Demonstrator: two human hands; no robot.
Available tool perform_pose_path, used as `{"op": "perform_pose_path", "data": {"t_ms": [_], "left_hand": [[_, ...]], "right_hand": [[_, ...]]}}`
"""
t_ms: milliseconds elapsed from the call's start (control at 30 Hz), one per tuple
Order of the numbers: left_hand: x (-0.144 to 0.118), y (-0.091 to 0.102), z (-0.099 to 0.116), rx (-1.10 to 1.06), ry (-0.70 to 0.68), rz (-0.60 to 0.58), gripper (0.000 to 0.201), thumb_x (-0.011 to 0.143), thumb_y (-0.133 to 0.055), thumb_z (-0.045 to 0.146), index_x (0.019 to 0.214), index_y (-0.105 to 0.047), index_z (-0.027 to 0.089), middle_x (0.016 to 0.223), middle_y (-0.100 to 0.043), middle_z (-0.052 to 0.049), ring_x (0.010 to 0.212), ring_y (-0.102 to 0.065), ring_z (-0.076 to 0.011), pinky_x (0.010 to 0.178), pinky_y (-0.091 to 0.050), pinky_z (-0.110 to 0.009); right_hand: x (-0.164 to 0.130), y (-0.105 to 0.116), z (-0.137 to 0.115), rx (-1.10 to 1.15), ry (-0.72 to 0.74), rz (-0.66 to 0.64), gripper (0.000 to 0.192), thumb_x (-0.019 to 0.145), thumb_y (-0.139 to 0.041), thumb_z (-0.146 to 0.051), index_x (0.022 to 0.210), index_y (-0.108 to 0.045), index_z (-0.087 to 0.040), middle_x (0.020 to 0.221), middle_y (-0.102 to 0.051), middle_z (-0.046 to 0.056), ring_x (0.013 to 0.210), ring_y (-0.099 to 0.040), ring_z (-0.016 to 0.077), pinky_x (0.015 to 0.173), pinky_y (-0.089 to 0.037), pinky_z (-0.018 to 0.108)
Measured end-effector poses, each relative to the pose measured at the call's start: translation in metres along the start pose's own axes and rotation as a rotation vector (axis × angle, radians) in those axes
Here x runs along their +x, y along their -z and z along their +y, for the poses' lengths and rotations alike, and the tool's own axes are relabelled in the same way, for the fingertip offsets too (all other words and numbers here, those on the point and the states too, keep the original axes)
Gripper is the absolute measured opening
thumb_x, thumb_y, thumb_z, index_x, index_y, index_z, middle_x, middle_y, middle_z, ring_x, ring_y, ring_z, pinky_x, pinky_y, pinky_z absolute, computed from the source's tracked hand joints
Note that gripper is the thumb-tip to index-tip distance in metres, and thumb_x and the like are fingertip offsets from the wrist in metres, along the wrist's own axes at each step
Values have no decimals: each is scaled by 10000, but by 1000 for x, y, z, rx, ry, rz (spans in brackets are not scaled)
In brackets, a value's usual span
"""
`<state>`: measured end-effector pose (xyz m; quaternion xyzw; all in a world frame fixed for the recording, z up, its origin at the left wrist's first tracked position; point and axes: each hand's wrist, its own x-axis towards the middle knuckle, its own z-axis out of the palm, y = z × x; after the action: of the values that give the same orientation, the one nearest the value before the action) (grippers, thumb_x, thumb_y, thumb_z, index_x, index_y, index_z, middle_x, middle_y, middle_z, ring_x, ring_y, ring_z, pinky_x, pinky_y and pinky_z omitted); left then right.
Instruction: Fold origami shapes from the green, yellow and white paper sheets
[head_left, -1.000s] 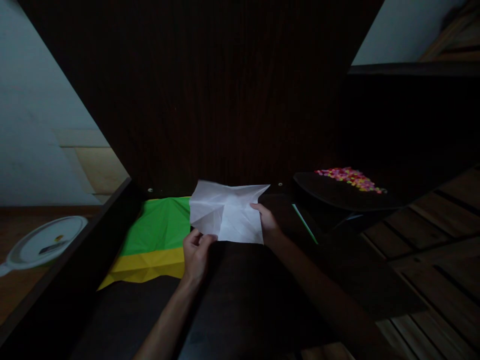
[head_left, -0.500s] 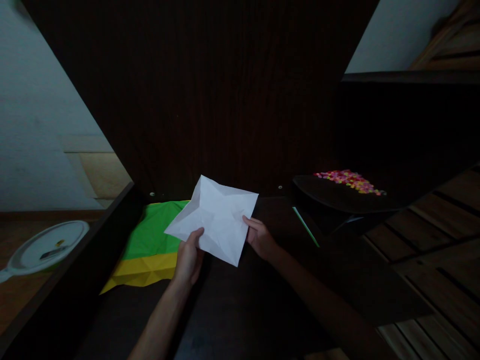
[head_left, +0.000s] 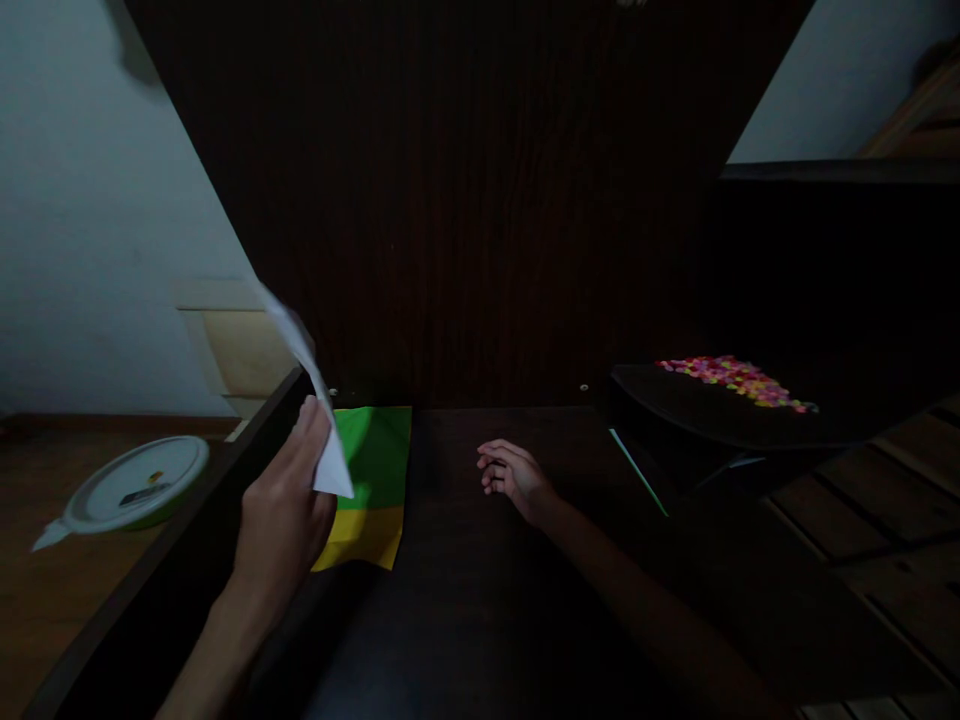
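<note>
No text, brand, number or sign can be read anywhere in this dim view. The round white plastic lid (head_left: 133,487) on the floor at the left bears a small dark label with a yellow spot, but it is too small and blurred to read.

Green and yellow paper (head_left: 371,480) on dark desk (head_left: 480,600), lidded container (head_left: 135,485), colourful beads (head_left: 731,378)

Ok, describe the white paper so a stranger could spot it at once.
Start at the dark wooden desk and go to its left edge, where green and yellow paper lies flat. Just above it, the left hand holds the white paper upright. It is the only white sheet and the only one lifted.
</note>
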<state>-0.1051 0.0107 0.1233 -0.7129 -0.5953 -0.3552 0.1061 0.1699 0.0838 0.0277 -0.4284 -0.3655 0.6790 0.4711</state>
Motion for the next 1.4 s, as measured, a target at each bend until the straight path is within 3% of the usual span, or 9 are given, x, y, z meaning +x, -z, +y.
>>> {"op": "perform_pose_path", "data": {"t_ms": [100,233,333,467,600,700,833,1000,1400], "left_hand": [[-13,-27,-9,134,-123,-157,730,720,-394,7,1441,-438,112,1519,-434,-145,1420,-372,-293,1122,-394,-450],[-39,-77,-30,283,-90,-371,622,789,-343,-27,1367,-541,89,1443,-512,-209,1378,-425,-356,1076,-417,-520],[-57,-97,-40,309,-73,-479,591,802,-384,-7,1356,-556,106,1436,-517,-215,1366,-435,-372,1049,-430,-531],[-70,-101,-50,288,-64,-490,559,840,-464,119,1394,-500,57,1488,-435,-252,1397,-364,-418,1048,-409,-558],[-77,-103,-62,256,-97,-474,571,879,-440,204,1431,-465,57,1518,-396,-244,1411,-329,-433,1055,-379,-591],[-80,-106,-70,246,-142,-459,580,882,-453,248,1438,-470,84,1532,-384,-221,1434,-271,-441,1081,-329,-618],[-83,-109,-74,247,-123,-436,620,865,-505,331,1439,-471,98,1515,-419,-211,1447,-229,-445,1101,-271,-653],[-85,-111,-74,214,-79,-423,691,836,-529,341,1464,-423,72,1535,-390,-206,1464,-147,-454,1110,-224,-677],[-89,-108,-68,264,91,-327,618,871,-425,211,1468,-415,51,1567,-337,-187,1480,-46,-440,1116,-171,-699]], "right_hand": [[1,-10,0,-45,36,-31,248,686,-706,-385,799,-620,-182,676,-636,-2,513,-583,126,464,-446,239],[-1,-27,2,-152,97,-95,236,716,-672,-398,793,-615,-183,674,-631,-7,498,-582,118,442,-454,225],[1,-43,4,-265,176,-157,216,761,-637,-399,797,-617,-187,683,-626,-7,507,-584,118,429,-453,213],[9,-69,7,-468,344,-230,151,832,-587,-338,797,-632,-199,722,-633,3,609,-603,135,477,-464,211],[27,-102,7,-717,570,-289,128,875,-559,-209,809,-667,-192,892,-668,46,880,-628,185,790,-517,315],[49,-127,10,-899,693,-392,142,889,-561,-157,911,-700,-152,1026,-690,97,1082,-591,219,1003,-438,368],[80,-146,27,-1111,780,-569,233,933,-550,-176,1114,-691,-136,1295,-642,118,1274,-513,210,1125,-348,364],[102,-148,53,-1331,802,-638,382,1005,-453,-242,1304,-587,-46,1465,-487,183,1450,-304,269,1198,-221,440],[114,-145,58,-1579,754,-566,495,1035,-369,-381,1462,-420,-136,1565,-352,121,1472,-243,296,1195,-203,482]]}}
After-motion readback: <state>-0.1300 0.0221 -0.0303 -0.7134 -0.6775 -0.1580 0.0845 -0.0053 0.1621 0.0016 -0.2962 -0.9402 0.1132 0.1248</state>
